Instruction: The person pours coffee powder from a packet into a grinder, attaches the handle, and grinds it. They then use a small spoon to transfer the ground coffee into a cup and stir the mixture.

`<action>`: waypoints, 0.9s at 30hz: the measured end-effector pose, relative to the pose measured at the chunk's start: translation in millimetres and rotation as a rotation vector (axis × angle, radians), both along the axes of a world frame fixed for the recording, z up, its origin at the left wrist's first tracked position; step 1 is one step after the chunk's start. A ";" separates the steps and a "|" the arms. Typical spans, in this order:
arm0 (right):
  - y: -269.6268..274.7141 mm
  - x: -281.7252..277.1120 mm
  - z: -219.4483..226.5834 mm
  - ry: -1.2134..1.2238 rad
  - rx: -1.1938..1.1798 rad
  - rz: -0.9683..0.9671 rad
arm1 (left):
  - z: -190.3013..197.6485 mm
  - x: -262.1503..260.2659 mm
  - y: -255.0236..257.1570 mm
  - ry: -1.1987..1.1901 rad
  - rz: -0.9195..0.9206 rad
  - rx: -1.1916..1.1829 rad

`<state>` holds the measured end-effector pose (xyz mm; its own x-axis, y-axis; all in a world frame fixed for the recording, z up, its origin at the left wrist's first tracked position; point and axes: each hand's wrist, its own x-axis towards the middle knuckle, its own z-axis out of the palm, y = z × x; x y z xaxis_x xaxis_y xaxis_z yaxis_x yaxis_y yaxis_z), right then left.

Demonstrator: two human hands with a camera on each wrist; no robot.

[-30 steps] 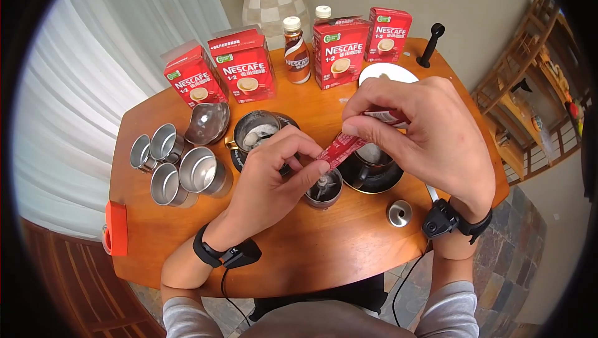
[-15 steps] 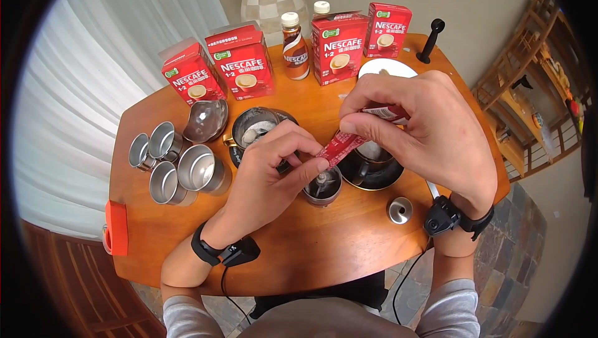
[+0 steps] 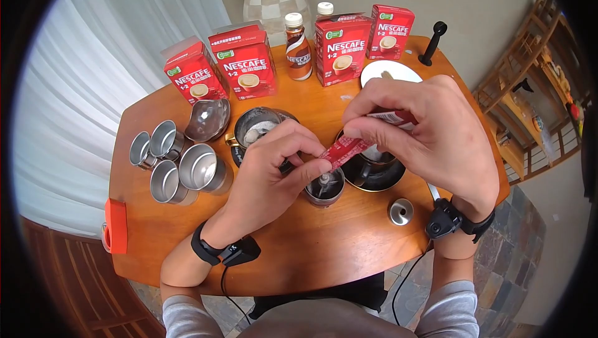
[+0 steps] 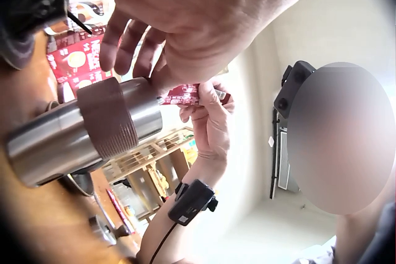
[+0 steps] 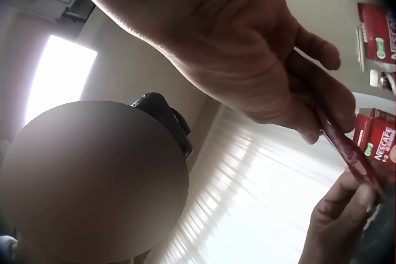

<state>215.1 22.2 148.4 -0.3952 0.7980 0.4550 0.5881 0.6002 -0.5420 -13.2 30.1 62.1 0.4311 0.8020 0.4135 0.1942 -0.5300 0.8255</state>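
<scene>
Table (image 3: 280, 257): four cups (image 3: 215, 179) at left, bowl (image 3: 207, 121) at their back right. Rear row: two boxes (image 3: 244, 67) left, two boxes (image 3: 342, 58) right, bottle (image 3: 299, 58) between (second bottle (image 3: 325, 8) behind the right pair). Sachet (image 3: 344, 151) between left hand (image 3: 272, 167) and right hand (image 3: 430, 132), above canister (image 3: 324, 198); funnel (image 3: 395, 212) to canister's right.

Red sachet (image 3: 344, 152), partly covered by pinching fingers
Fingers of the left hand (image 3: 268, 170) and right hand (image 3: 430, 136) hide stretches of it, and its print is too small to read. Just below the left fingertips, the steel canister (image 3: 325, 195) has part of its rim covered; beyond those fingers, the gold-handled cup (image 3: 256, 116) is partly hidden. Under the right fingers, part of the black cup (image 3: 367, 170) is concealed; beyond them, the white plate (image 3: 379, 69) is overlapped. Farther off, a red box (image 3: 341, 55) masks most of the rear bottle (image 3: 324, 9).
</scene>
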 end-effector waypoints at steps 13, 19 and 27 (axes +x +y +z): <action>0.0 -0.3 3.4 0.025 -0.067 -0.030 | 2.5 -0.5 0.4 0.003 0.017 0.083; 4.3 -1.1 0.7 0.008 -0.058 -0.003 | -0.1 -1.5 1.2 0.021 0.033 0.093; 5.2 -1.3 -2.1 -0.038 0.026 -0.044 | 1.8 -2.1 -1.2 0.020 0.027 0.053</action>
<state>213.8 27.4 146.3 -0.3772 0.8033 0.4608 0.6346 0.5866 -0.5032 -15.3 28.9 63.9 0.4182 0.7906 0.4473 0.2256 -0.5674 0.7919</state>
